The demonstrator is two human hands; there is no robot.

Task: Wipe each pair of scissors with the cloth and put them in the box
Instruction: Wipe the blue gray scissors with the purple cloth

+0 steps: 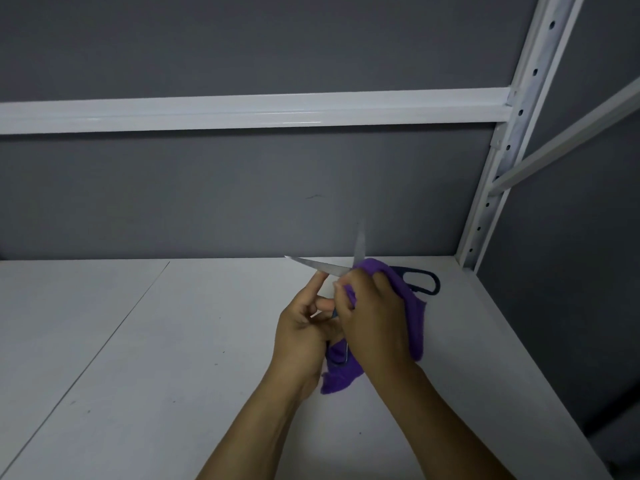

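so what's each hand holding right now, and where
The left hand holds the open scissors by the handle end; right hand grips the purple cloth bunched round the blades' base.

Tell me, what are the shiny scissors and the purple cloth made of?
The blades of the open silver scissors look like polished metal: thin, pale grey, catching the light. The purple cloth looks like soft, fuzzy fabric, perhaps microfibre: it is matt and bunches in folds under the right hand.
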